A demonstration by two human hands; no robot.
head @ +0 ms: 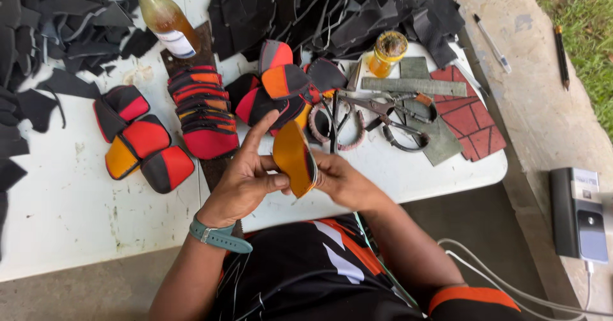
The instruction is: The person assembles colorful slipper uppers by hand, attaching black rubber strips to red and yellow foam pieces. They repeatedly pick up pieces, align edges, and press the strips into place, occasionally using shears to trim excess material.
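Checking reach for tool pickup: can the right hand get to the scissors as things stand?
Probably not straight away: the right hand shares the orange piece with the left hand. The scissors lie uncovered just beyond it.

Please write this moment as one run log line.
left hand: holds orange piece | right hand: holds same piece | behind: scissors

The bottle (163, 16) was cut off at the top edge; the right hand's (345, 182) fingers lay hidden behind the orange piece (294, 158).
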